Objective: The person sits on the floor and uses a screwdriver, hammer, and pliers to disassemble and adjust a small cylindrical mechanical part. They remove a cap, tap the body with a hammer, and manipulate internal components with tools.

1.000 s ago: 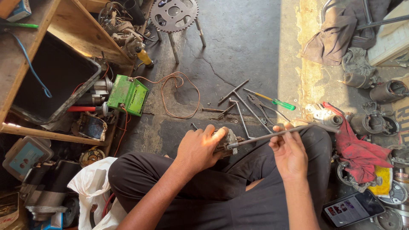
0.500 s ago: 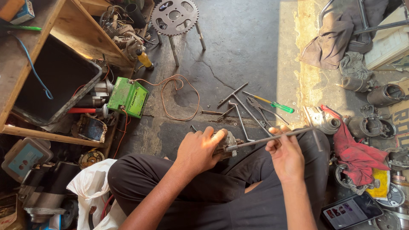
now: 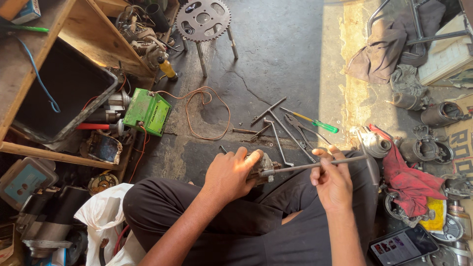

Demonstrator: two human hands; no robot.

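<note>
A small grimy metal part (image 3: 260, 169) sat over the person's lap, just above the dark trousers (image 3: 236, 221), and a long thin metal rod (image 3: 315, 165) ran out of it toward the right, lying almost level. The left hand (image 3: 230, 173) was wrapped around the part, fingers curled over its top and thumb stretched along its upper edge, so most of the part was hidden. The right hand (image 3: 332, 180) pinched the rod partway along its length between thumb and fingertips, with the far end of the rod poking out past the knuckles. On the dark concrete floor (image 3: 276, 54) just beyond the hands lay a loose scatter of T-handled wrenches (image 3: 276, 129), a pair of pliers (image 3: 300, 129) and a green-handled screwdriver (image 3: 315, 122). Further left, a coil of copper-coloured wire (image 3: 209, 116) led to a green box-shaped battery (image 3: 147, 111) beside the wooden shelving (image 3: 59, 27). A toothed sprocket (image 3: 203, 18) on legs stood near the top of the view. To the right of the person's knee a red rag (image 3: 409, 177) lay draped among round metal engine parts (image 3: 428, 145), and a phone (image 3: 401, 245) with a lit screen rested at the lower right. A white plastic bag (image 3: 101, 219) sat by the left thigh
</note>
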